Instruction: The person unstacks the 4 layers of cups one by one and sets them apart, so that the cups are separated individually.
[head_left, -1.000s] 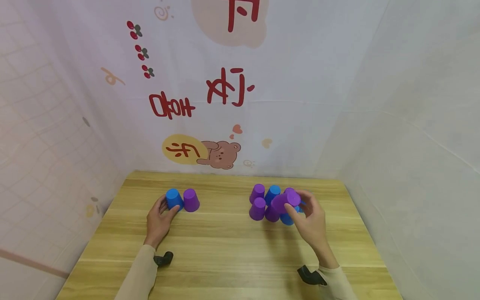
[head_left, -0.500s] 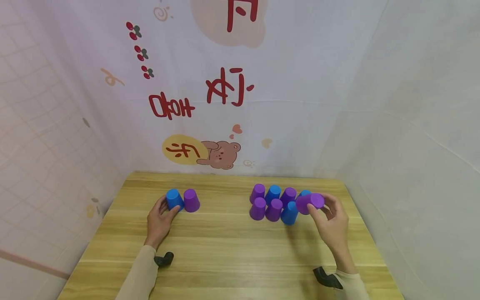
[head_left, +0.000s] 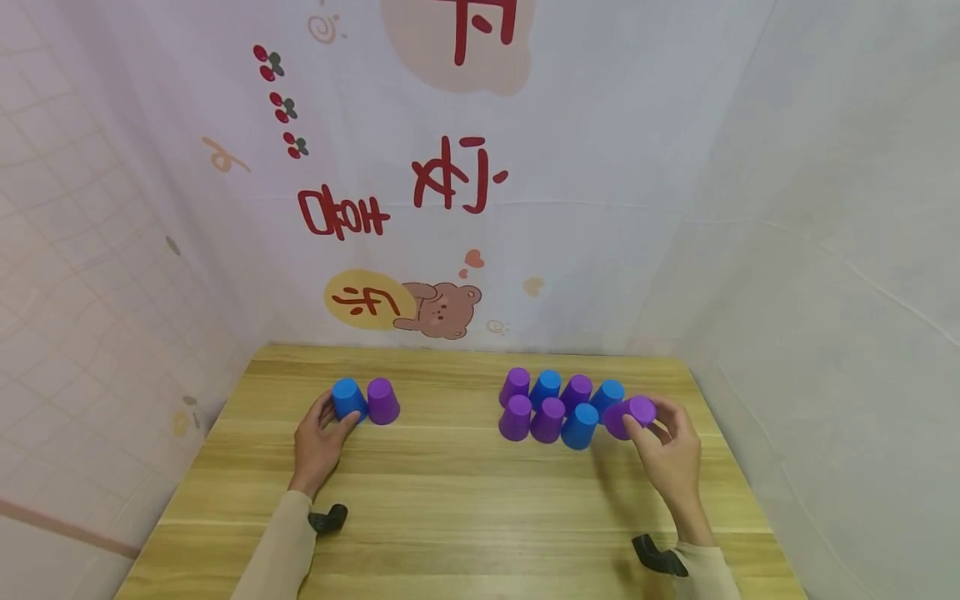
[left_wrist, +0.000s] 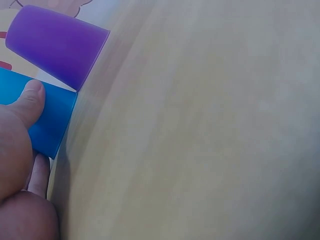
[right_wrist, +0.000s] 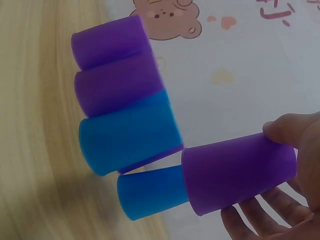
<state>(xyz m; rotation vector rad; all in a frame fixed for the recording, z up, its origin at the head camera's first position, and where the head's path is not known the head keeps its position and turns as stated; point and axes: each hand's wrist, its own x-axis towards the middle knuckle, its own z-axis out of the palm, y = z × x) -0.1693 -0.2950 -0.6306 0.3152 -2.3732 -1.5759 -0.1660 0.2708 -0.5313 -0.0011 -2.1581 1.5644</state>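
My left hand (head_left: 318,446) holds an upside-down blue cup (head_left: 349,400) on the table, thumb on its near side and fingers around the far side. Close to its right stands an upside-down purple cup (head_left: 383,402). At the right, my right hand (head_left: 672,450) grips a purple cup (right_wrist: 237,172) between thumb and fingers, raised and tilted above the table. Left of it, two rows of upside-down cups stand close together; the front row ends in a blue cup (head_left: 580,427), the back row in another blue cup (head_left: 607,400), partly hidden by the held cup.
The wooden table (head_left: 450,508) meets a white printed cloth (head_left: 585,275) at its back edge, with more cloth at both sides. The rows also contain several purple cups, one of them a front purple cup (head_left: 515,418). A bare stretch of wood separates the two cup groups.
My right hand has carried the purple cup rightward from above the cup rows to beyond their right end, then lowered it slightly. The left hand and its blue cup have stayed put.
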